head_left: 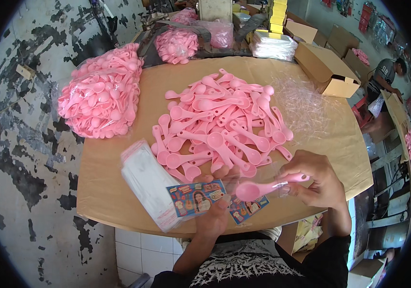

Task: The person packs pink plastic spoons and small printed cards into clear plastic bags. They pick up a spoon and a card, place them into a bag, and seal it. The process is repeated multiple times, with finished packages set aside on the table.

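Note:
My left hand (pixel 213 211) is closed on a small blue printed card (pixel 186 200), thumb on top. Clear plastic, apparently a small bag, shows between that hand and the spoon; its edges are hard to make out. My right hand (pixel 318 181) pinches a pink measuring spoon (pixel 247 191) by its handle, bowl toward my left hand. Below the spoon lies a second blue card (pixel 249 211), partly covered. Beyond both hands spreads a heap of loose pink measuring spoons (pixel 215 139). A stack of clear bags (pixel 145 180) lies left of my left hand.
A large clear sack of pink spoons (pixel 101 93) stands at the table's left edge. Thin clear plastic scraps (pixel 306 108) lie at right, near an open cardboard box (pixel 327 69). At the back are another spoon bag (pixel 176 45) and stacked clear packs (pixel 273 45). Another person (pixel 385 77) works far right.

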